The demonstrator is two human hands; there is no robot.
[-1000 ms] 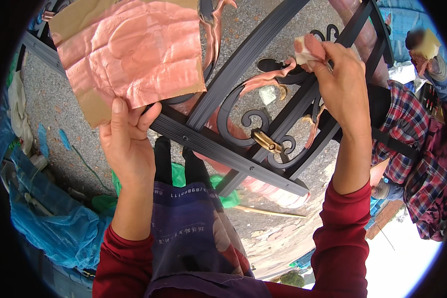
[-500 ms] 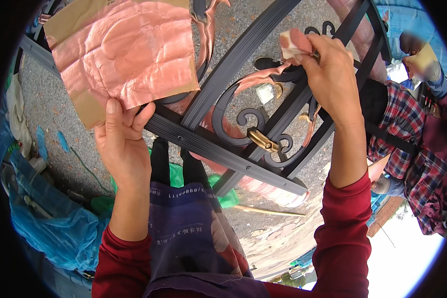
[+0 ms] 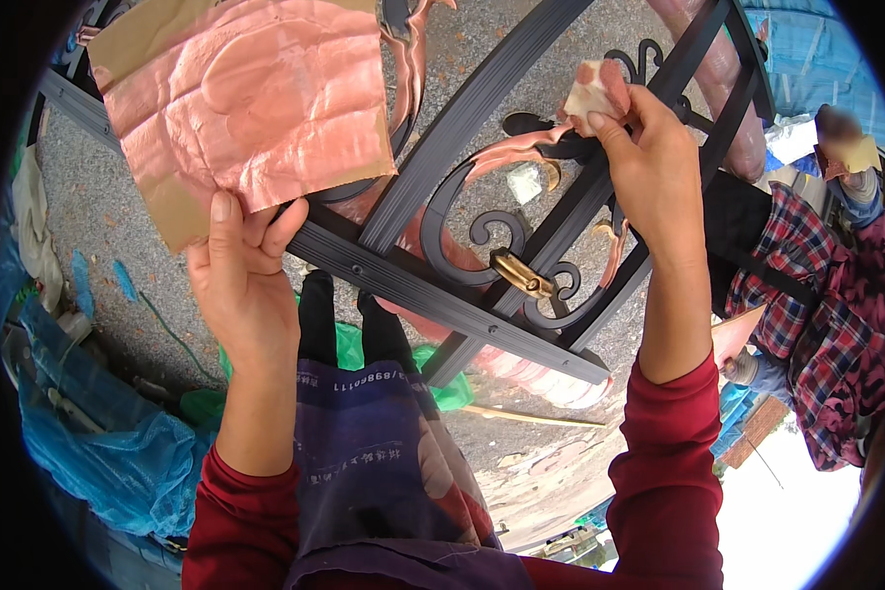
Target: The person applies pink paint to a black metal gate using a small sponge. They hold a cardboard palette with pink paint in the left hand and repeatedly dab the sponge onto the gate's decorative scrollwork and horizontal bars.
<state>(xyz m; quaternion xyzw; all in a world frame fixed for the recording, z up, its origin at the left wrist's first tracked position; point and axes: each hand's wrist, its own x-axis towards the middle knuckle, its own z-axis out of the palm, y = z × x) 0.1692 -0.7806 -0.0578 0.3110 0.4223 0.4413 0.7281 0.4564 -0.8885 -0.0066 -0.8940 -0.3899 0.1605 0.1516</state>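
Observation:
My left hand (image 3: 241, 295) grips the lower edge of a brown cardboard sheet (image 3: 265, 108), its thumb on top. Glossy copper-pink paint coats most of that sheet. At the upper right, my right hand (image 3: 659, 172) pinches a pale sponge piece (image 3: 595, 96) stained with the same pink. The sponge is held just above a black metal frame (image 3: 442, 280) with curled scrollwork. One leaf-shaped ornament (image 3: 516, 157) on it, below the sponge, is partly copper coloured. Nearer me, a gold collar (image 3: 521, 273) sits on a bar between the scrolls.
On the right, a person in a plaid top (image 3: 787, 256) works close by, holding a piece of painted board (image 3: 739, 334). Blue sheeting (image 3: 88, 423) lies at the left. Green plastic (image 3: 349, 346) and a thin stick (image 3: 531, 418) are on the ground near my feet.
My right hand has drawn slightly back and turned the sponge, so more of its pale side shows. The left hand and cardboard stay almost still. The person at right has shifted a little.

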